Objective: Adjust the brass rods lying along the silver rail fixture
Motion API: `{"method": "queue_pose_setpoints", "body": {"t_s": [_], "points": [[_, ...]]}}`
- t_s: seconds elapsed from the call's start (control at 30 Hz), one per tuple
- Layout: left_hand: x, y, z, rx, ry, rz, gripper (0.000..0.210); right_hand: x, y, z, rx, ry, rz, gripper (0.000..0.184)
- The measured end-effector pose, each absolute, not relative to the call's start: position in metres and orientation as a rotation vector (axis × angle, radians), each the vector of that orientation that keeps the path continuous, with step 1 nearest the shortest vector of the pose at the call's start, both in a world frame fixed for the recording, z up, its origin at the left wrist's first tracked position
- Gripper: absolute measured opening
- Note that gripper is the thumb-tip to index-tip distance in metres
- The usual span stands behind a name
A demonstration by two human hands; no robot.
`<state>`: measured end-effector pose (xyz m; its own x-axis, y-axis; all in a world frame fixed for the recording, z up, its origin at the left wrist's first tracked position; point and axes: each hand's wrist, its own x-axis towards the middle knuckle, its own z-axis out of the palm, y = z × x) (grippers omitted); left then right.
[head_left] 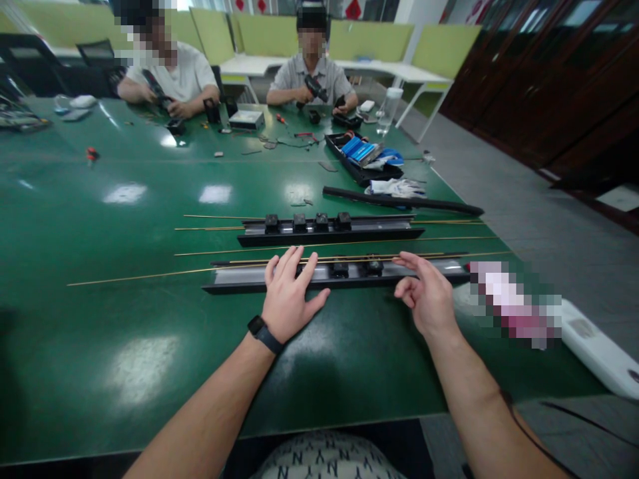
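Observation:
My left hand (292, 296), a dark watch on its wrist, lies with fingers spread across the near black channel (239, 287). It hides part of the channel and whatever sits under the palm. Toward the right end, my right hand (429, 293) hovers with loosely bent fingers, thumb apart. Its fingertips are at the thin brass rods (349, 258); whether they touch is unclear. Two small black blocks show in the near channel between my hands, one black block (373, 266) closer to the right hand. Beyond it, a second black channel (329, 237) carries several similar blocks.
Behind the channels lie a black strip (399, 198), white gloves (397, 188) and a black tray (349, 163) with blue items. Two people sit opposite, each holding a power drill (315, 88). A clear bottle (389, 110) stands near the table's right edge. A white device (599, 346) lies front right.

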<state>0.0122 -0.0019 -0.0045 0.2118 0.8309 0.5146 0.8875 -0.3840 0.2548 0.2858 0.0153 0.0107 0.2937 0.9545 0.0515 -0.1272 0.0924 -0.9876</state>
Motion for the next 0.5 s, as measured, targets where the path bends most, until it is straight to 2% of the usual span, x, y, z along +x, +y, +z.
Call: {"method": "queue_pose_setpoints", "body": {"t_s": [0.5], "points": [[0.0041,-0.0029,-0.0038,-2.358,-1.682,-0.882,0.062,0.2845,0.0131,0.0118,-1.185,-0.956,1.042,0.038]]}}
